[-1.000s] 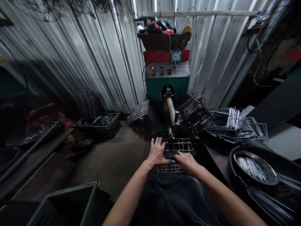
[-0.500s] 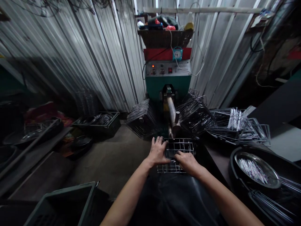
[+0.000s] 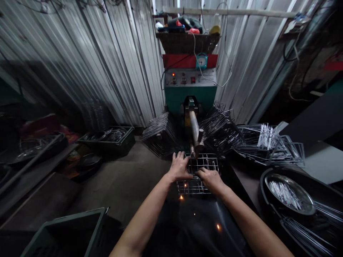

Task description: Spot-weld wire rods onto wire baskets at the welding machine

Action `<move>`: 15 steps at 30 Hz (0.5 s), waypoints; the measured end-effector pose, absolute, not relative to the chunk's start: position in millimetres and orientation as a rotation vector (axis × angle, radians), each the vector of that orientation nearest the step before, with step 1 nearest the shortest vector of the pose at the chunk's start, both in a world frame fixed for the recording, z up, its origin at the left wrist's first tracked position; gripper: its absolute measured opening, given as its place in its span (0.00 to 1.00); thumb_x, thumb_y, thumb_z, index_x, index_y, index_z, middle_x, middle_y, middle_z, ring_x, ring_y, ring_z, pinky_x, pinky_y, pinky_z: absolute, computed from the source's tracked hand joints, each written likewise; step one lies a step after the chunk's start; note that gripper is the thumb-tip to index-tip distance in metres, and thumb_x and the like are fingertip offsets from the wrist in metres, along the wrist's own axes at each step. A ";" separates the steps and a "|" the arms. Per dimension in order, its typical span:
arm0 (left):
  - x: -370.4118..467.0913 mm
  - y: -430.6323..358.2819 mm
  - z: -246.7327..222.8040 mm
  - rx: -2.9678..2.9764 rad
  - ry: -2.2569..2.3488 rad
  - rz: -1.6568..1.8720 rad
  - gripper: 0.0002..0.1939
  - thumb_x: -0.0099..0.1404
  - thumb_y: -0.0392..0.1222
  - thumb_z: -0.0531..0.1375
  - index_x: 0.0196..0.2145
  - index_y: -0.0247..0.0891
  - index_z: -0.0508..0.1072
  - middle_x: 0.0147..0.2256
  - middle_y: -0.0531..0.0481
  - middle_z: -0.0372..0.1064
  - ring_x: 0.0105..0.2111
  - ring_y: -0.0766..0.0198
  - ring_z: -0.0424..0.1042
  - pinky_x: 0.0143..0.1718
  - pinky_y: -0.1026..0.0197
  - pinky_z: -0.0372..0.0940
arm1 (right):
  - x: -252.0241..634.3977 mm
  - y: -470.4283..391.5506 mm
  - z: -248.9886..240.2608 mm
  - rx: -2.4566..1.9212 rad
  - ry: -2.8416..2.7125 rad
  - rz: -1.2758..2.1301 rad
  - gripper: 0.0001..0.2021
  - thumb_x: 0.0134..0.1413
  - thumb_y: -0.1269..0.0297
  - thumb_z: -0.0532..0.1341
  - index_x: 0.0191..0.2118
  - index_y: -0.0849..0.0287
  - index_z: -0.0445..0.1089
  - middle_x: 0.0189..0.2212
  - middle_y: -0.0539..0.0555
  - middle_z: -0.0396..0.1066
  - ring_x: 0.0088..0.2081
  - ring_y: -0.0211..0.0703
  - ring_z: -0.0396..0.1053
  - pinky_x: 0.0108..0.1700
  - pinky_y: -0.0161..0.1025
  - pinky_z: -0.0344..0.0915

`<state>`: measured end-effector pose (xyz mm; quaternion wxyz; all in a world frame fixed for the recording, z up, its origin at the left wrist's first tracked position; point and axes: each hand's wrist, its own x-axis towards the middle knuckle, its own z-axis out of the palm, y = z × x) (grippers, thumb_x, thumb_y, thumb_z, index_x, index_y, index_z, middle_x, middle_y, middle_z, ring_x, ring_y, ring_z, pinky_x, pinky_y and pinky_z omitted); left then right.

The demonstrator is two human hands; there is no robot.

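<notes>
A wire basket frame (image 3: 197, 185) lies under the tip of the green welding machine (image 3: 171, 94), its far edge at the machine's electrodes (image 3: 193, 153). My left hand (image 3: 179, 167) grips the left side of the wire frame, fingers toward the far edge and thumb stretched inward. On the right part of the frame, my right hand (image 3: 210, 178) is closed, thumb and fingers pinched at a wire near the middle. Small orange sparks (image 3: 181, 197) glow over the near part of the frame and the dark apron (image 3: 198, 228).
Stacked wire frames (image 3: 159, 134) and more wire frames (image 3: 222, 132) flank the machine. At right, a round metal dish (image 3: 308, 205) of short rods sits in a black tub (image 3: 264, 185). A green crate (image 3: 99, 228) stands at lower left; another crate (image 3: 125, 137) holds metal parts.
Sparks have appeared over the frame and apron. The wire frame has shifted slightly right relative to the electrodes, with both hands still on it.
</notes>
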<state>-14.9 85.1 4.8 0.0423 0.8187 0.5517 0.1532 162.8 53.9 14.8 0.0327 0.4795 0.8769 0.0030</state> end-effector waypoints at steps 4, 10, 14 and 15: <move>-13.6 99.2 9.8 2.456 1.770 0.475 0.42 0.38 0.55 0.66 0.50 0.38 0.64 0.55 0.35 0.54 0.56 0.42 0.51 0.56 0.38 0.43 | 160.5 68.3 12.1 1.550 2.719 0.062 0.18 0.56 0.72 0.47 0.48 0.53 0.66 0.44 0.55 0.69 0.37 0.42 0.71 0.31 0.34 0.62; -13.7 111.3 11.4 2.422 1.800 0.455 0.38 0.38 0.54 0.66 0.47 0.38 0.67 0.52 0.35 0.57 0.54 0.42 0.54 0.55 0.38 0.47 | 162.8 75.3 4.4 1.752 2.813 0.047 0.18 0.56 0.70 0.50 0.51 0.50 0.65 0.48 0.52 0.67 0.37 0.39 0.71 0.30 0.31 0.62; -13.1 111.5 9.9 2.439 1.796 0.472 0.41 0.37 0.54 0.66 0.49 0.37 0.65 0.54 0.34 0.54 0.56 0.42 0.51 0.56 0.39 0.44 | 170.7 71.8 -6.4 2.001 2.816 0.063 0.15 0.55 0.68 0.53 0.47 0.51 0.68 0.47 0.53 0.67 0.32 0.36 0.71 0.28 0.30 0.62; -12.9 113.2 10.2 2.446 1.792 0.477 0.41 0.37 0.55 0.66 0.50 0.37 0.65 0.55 0.35 0.54 0.57 0.42 0.50 0.56 0.39 0.43 | 171.9 73.1 -8.3 2.036 2.815 0.069 0.14 0.56 0.69 0.53 0.45 0.52 0.70 0.46 0.53 0.68 0.32 0.36 0.71 0.28 0.30 0.61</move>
